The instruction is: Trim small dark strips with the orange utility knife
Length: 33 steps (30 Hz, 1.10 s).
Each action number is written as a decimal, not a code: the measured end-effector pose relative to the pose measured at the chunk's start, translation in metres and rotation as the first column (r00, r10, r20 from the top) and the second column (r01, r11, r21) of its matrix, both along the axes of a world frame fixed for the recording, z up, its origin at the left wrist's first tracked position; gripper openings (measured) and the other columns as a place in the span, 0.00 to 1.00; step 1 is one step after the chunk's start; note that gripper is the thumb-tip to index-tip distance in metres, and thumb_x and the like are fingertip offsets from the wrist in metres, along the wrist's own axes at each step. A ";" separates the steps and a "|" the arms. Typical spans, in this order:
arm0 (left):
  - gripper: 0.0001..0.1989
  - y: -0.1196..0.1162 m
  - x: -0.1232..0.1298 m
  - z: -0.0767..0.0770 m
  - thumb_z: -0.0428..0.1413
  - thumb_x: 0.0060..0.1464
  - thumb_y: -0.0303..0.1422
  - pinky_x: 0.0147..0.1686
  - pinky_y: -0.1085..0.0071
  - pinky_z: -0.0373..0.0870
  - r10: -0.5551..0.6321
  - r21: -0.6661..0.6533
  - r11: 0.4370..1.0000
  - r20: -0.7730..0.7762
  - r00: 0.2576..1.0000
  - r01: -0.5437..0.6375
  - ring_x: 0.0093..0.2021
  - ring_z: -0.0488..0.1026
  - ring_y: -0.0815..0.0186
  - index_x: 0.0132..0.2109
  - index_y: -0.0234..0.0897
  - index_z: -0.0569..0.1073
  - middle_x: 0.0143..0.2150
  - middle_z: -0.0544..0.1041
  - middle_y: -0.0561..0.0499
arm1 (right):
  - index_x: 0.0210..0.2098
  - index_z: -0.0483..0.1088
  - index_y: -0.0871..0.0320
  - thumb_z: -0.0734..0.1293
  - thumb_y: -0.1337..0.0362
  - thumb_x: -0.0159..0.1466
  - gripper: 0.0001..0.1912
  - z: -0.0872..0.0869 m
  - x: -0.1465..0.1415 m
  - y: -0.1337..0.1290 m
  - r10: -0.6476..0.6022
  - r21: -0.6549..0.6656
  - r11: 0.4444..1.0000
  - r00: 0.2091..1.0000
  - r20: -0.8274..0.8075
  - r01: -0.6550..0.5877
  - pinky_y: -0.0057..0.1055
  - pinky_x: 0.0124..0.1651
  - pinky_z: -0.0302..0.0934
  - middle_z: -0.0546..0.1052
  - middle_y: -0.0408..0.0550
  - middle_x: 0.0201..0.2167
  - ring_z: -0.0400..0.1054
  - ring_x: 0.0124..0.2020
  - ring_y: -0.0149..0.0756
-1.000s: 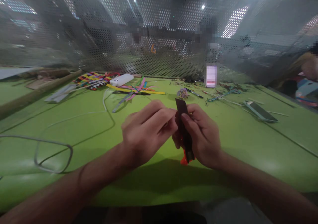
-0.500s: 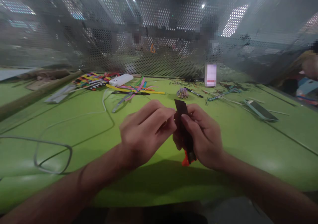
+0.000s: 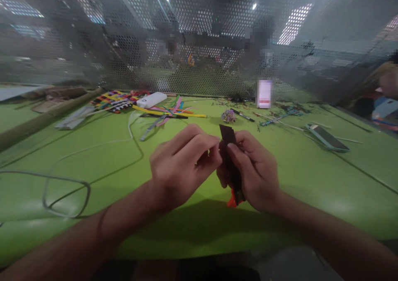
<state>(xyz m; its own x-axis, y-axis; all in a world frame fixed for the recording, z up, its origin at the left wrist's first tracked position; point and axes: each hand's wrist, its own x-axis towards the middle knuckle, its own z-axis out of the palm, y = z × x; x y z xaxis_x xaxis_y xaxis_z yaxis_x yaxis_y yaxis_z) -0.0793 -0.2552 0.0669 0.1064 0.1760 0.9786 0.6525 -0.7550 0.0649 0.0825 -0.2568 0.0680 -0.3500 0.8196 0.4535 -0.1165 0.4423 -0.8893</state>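
Fingers of my right hand [image 3: 258,171] are wrapped round a dark flat strip bundle [image 3: 229,148], the thumb pressed on its face. The bundle stands tilted, its top end pointing up and away. An orange-red piece [image 3: 231,199] shows at its lower end, partly hidden. To the left, my left hand [image 3: 186,164] is closed in a pinch, its fingertips against the bundle's left side. Whatever lies between those fingertips is too small to make out.
On the green table [image 3: 108,160] lie coloured strips [image 3: 169,113], a white device [image 3: 152,100] with a cable, a yarn-like ball [image 3: 228,116], a black pen [image 3: 242,115] and a phone [image 3: 328,138]. Behind rises a perforated metal screen [image 3: 211,69]. Another person is at the right edge.
Both hands hold nearly the same pose. The gap between my left thumb and forefinger looks slightly wider.
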 end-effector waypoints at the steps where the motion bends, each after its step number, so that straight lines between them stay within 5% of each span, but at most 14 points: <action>1: 0.09 0.000 0.000 0.000 0.59 0.60 0.20 0.27 0.74 0.70 -0.002 0.002 1.000 0.002 1.000 0.002 0.26 0.73 0.71 0.35 0.39 0.74 0.26 0.74 0.56 | 0.38 0.64 0.55 0.60 0.61 0.77 0.10 0.000 0.000 0.000 0.001 0.002 1.000 1.000 0.003 -0.001 0.20 0.18 0.58 0.68 0.36 0.20 0.62 0.17 0.24; 33: 0.09 -0.004 0.000 0.004 0.60 0.60 0.19 0.27 0.73 0.72 0.003 -0.006 1.000 -0.034 0.999 -0.003 0.27 0.75 0.70 0.38 0.39 0.77 0.28 0.78 0.54 | 0.37 0.62 0.55 0.59 0.63 0.77 0.10 0.001 0.000 -0.002 0.029 -0.045 0.999 0.999 -0.035 -0.031 0.19 0.18 0.57 0.69 0.35 0.20 0.62 0.16 0.24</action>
